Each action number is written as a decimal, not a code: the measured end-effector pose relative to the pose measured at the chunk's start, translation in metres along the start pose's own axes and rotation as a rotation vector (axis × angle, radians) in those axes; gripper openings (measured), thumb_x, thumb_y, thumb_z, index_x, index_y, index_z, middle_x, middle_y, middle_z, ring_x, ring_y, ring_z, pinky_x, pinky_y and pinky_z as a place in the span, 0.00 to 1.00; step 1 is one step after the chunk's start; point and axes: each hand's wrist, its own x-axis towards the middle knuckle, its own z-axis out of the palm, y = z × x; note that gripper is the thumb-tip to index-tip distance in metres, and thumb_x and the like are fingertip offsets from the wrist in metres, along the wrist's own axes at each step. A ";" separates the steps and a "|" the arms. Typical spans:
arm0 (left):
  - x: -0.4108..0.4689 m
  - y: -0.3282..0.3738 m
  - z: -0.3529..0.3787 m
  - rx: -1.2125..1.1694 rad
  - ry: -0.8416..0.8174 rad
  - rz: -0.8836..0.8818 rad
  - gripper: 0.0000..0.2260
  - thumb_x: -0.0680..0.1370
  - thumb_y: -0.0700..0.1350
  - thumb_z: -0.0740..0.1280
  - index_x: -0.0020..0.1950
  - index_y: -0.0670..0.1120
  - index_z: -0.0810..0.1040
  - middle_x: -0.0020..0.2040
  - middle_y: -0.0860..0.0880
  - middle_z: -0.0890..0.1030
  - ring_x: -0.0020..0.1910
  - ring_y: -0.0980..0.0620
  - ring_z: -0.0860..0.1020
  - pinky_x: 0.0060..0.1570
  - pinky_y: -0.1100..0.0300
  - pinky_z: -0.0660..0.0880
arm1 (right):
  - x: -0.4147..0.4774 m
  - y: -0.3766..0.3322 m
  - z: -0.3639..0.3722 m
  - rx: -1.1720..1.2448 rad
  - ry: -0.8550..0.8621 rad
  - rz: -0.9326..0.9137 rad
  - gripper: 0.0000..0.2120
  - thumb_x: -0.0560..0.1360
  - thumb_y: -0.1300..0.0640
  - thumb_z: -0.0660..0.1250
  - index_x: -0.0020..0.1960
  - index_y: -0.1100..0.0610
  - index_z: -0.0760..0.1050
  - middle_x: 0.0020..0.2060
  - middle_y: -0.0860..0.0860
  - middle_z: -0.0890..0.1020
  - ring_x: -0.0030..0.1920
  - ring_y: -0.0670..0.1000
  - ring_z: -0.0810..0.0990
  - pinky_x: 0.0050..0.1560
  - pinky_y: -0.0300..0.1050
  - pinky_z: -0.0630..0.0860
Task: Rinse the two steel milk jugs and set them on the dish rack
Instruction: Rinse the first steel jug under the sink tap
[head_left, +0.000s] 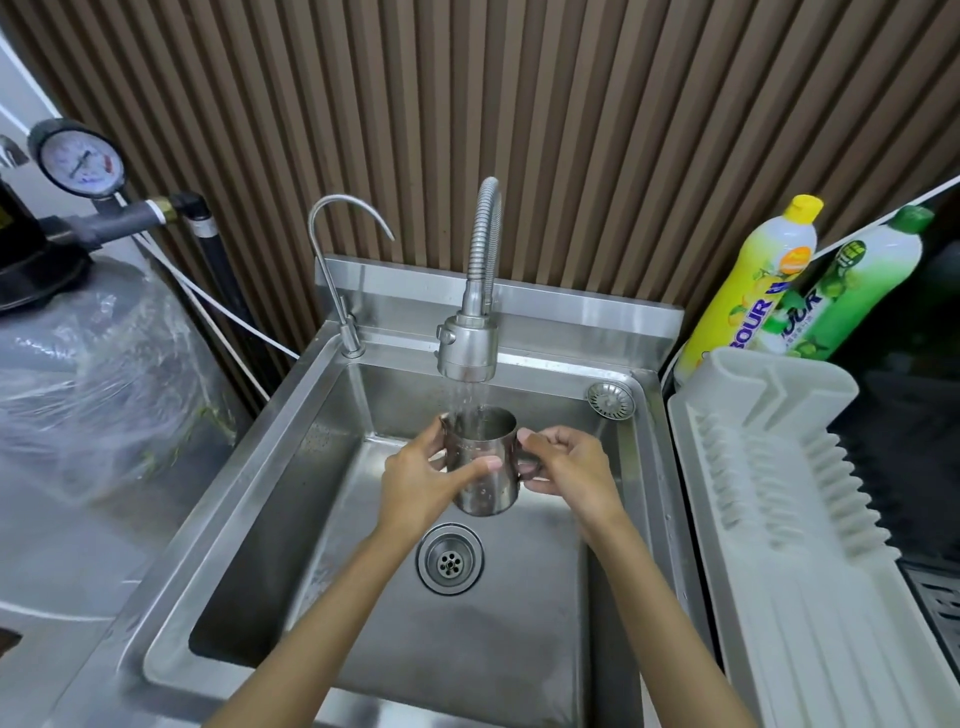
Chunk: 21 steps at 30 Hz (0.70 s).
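One steel milk jug (480, 488) is held upright over the sink (270, 519), right under the flexible spray faucet (467, 348). Water runs from the faucet into the jug's open top. My left hand (426, 480) wraps the jug's left side, thumb across its front. My right hand (563, 467) grips the dark handle on the jug's right side. I see no second jug. The white dish rack (779, 493) stands just right of the sink with nothing on it.
A thin gooseneck tap (337, 270) rises at the sink's back left. The drain (449, 558) lies below the jug; a loose strainer (611, 400) rests on the back right rim. Yellow (748, 291) and green (852, 291) detergent bottles lean behind the rack. A plastic-wrapped tank (93, 374) stands left.
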 end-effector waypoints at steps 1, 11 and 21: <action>0.002 -0.002 0.002 -0.021 -0.019 -0.007 0.32 0.58 0.58 0.77 0.61 0.56 0.76 0.52 0.54 0.82 0.52 0.57 0.81 0.54 0.64 0.75 | 0.000 0.000 -0.001 -0.015 0.013 -0.016 0.08 0.73 0.57 0.68 0.36 0.58 0.74 0.34 0.55 0.80 0.34 0.50 0.79 0.42 0.44 0.80; 0.023 -0.007 0.007 -0.191 -0.075 0.035 0.27 0.62 0.35 0.77 0.55 0.55 0.74 0.49 0.59 0.82 0.48 0.64 0.80 0.49 0.76 0.73 | 0.007 0.010 0.003 0.073 -0.004 -0.127 0.09 0.72 0.61 0.68 0.34 0.56 0.72 0.56 0.50 0.82 0.58 0.49 0.80 0.64 0.51 0.73; 0.017 0.005 -0.011 0.024 0.061 0.170 0.34 0.61 0.43 0.79 0.66 0.50 0.72 0.52 0.53 0.78 0.48 0.65 0.75 0.44 0.84 0.65 | 0.010 0.012 0.017 0.325 -0.129 -0.020 0.11 0.76 0.63 0.63 0.35 0.57 0.68 0.58 0.55 0.80 0.55 0.53 0.79 0.57 0.41 0.75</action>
